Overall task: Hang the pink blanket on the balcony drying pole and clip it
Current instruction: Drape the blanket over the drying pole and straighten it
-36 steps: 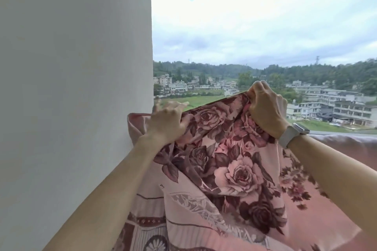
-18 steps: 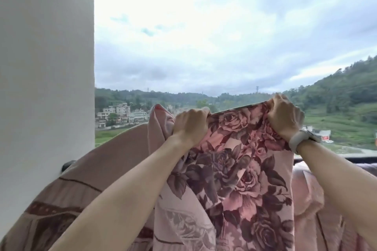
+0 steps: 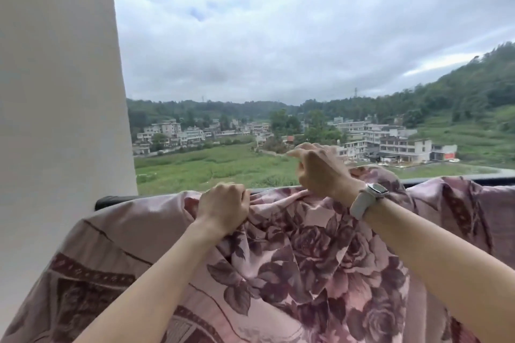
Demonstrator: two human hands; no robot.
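- The pink woven blanket (image 3: pixel 320 259) is pale dusty pink, printed with large roses in deeper pink and dark maroon leaves.
- Its left part shows a border band of dark maroon ornament and thin maroon lines.
- The dark drying pole (image 3: pixel 107 200) is black.
- The smartwatch (image 3: pixel 367 199) on the right wrist has a pale grey-white strap and a dark face.
- The plain wall pillar (image 3: pixel 55 92) is white.

drying pole (image 3: pixel 111 200) mostly hidden under pink blanket (image 3: pixel 306 259), blanket's lower part cut off
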